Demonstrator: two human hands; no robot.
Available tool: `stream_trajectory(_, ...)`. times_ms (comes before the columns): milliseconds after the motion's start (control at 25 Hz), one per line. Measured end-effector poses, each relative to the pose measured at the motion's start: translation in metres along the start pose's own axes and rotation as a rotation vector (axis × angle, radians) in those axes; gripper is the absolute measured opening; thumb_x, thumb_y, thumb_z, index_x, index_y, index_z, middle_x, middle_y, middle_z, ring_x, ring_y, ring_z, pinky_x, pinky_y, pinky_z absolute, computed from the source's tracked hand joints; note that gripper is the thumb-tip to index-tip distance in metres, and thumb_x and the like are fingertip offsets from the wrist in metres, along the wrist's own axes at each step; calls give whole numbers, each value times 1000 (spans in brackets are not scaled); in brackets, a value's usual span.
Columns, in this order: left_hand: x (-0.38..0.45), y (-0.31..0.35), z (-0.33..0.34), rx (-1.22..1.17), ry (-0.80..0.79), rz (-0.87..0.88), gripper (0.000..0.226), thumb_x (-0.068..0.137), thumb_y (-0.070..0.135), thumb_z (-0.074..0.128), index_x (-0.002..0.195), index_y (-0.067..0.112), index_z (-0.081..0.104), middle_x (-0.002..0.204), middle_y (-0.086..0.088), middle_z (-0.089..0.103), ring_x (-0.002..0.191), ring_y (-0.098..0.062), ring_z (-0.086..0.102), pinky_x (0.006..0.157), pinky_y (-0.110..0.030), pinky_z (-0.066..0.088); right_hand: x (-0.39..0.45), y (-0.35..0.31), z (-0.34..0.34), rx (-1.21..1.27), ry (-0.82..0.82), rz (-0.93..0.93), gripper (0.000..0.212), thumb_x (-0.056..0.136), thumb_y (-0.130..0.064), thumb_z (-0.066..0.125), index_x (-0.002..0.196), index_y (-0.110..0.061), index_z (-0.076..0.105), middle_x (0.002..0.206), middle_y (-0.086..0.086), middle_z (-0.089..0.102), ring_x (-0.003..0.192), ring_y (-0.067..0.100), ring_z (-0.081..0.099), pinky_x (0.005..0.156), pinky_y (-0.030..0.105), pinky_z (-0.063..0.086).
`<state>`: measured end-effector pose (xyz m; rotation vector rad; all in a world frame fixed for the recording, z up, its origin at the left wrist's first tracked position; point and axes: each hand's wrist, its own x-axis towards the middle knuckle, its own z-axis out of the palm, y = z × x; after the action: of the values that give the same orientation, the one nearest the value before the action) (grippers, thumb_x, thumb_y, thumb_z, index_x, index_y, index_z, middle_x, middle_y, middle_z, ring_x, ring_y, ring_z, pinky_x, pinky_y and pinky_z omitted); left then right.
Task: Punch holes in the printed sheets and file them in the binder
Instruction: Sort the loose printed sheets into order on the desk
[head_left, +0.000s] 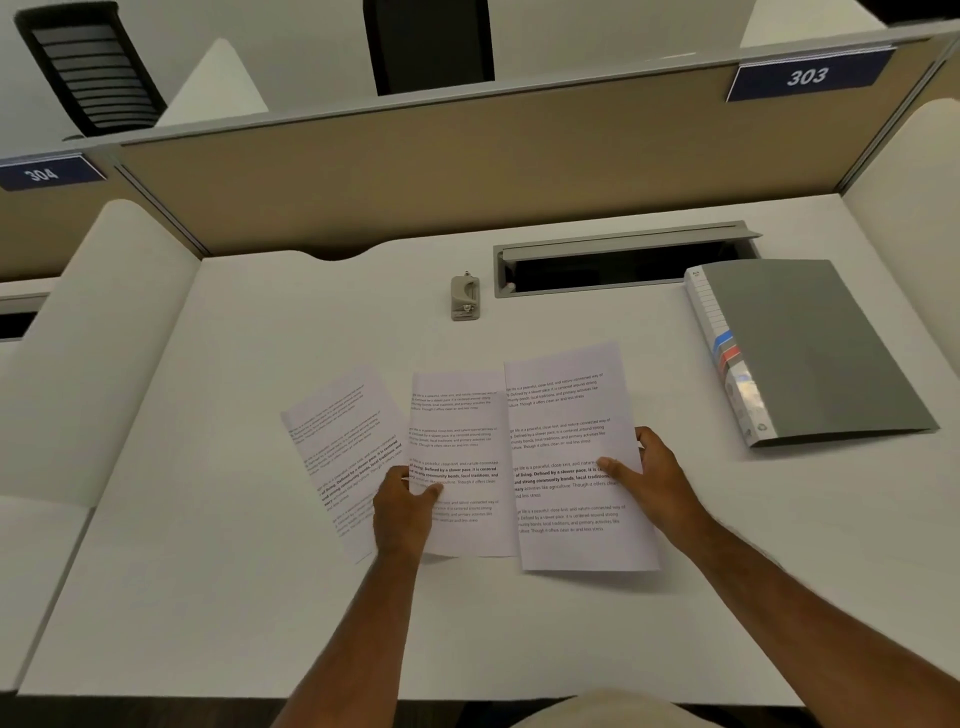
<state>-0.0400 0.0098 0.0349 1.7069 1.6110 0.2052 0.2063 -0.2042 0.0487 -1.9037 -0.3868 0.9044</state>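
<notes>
Three printed sheets lie fanned on the white desk (208, 597). The left sheet (337, 441) is tilted. My left hand (402, 512) pinches the lower left edge of the middle sheet (457, 415), thumb on top. My right hand (654, 480) grips the right edge of the right sheet (566, 415), thumb on the print, and that sheet overlaps the middle one. A small grey hole punch (465, 297) stands behind the sheets. A closed grey binder (810, 348) lies flat at the right, spine toward the sheets.
An open cable tray slot (623, 265) is set into the desk's back edge, between the punch and the binder. A tan partition (415, 171) closes the back, and white side dividers (104, 338) flank the desk. Signs read 303 and 304.
</notes>
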Motion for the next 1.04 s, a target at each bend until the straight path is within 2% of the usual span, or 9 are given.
stream_trajectory(160,-4,23,-14,-51,-14,93,25,92,23,74,114,12,67,118,-6,71,104,-23,67,81,-30,56,3,3,-7,-36,14,2,46,90,-29,73,126,-19,47,117,2,66,89,12,70,64,20,56)
stream_trajectory(320,-10,53,-29,-134,-8,161,23,94,27,72,114,17,65,109,4,68,90,-11,65,62,-12,44,9,9,-15,-26,60,8,44,90,-28,73,124,-20,47,119,5,66,91,14,70,66,23,56)
stream_trajectory(440,-13,68,-30,-279,-48,159,28,91,25,76,116,18,65,110,7,70,92,-9,68,67,-14,49,13,12,-20,-16,90,16,44,91,-26,72,126,-21,46,124,5,65,92,14,68,67,23,54)
stream_trajectory(560,-21,74,-21,-432,-141,122,30,87,22,82,113,20,68,111,6,75,96,-10,73,80,-26,59,13,10,-20,-1,83,21,46,93,-22,70,132,-18,45,127,6,63,94,15,66,68,21,52)
stream_trajectory(680,-31,74,-3,-487,-261,92,34,84,21,84,113,20,66,111,3,77,98,-15,76,88,-36,63,10,6,-17,46,66,23,48,93,-24,71,133,-21,46,127,4,64,99,17,68,71,25,56)
stream_trajectory(760,-37,73,9,-469,-317,86,38,84,22,84,116,19,64,113,2,77,99,-16,76,90,-37,62,8,1,-14,103,47,30,47,92,-27,71,133,-24,46,129,0,64,99,16,70,71,27,59)
stream_trajectory(880,-45,70,20,-423,-357,91,39,87,26,82,121,21,63,117,5,74,102,-11,72,89,-28,60,7,-9,-9,194,2,39,47,93,-29,70,133,-26,47,130,-2,66,99,17,73,75,35,63)
stream_trajectory(960,-47,69,23,-418,-423,92,38,89,27,79,124,24,63,121,9,72,107,-8,70,90,-25,58,6,-17,-8,217,-15,34,46,93,-35,68,134,-30,47,131,-4,66,104,17,72,83,40,62)
stream_trajectory(1040,-48,69,25,-438,-523,85,39,93,24,75,129,28,61,126,11,71,113,-8,69,96,-29,58,3,-27,-6,258,-14,37,38,100,-35,57,137,-30,46,136,-5,63,111,16,68,88,36,56)
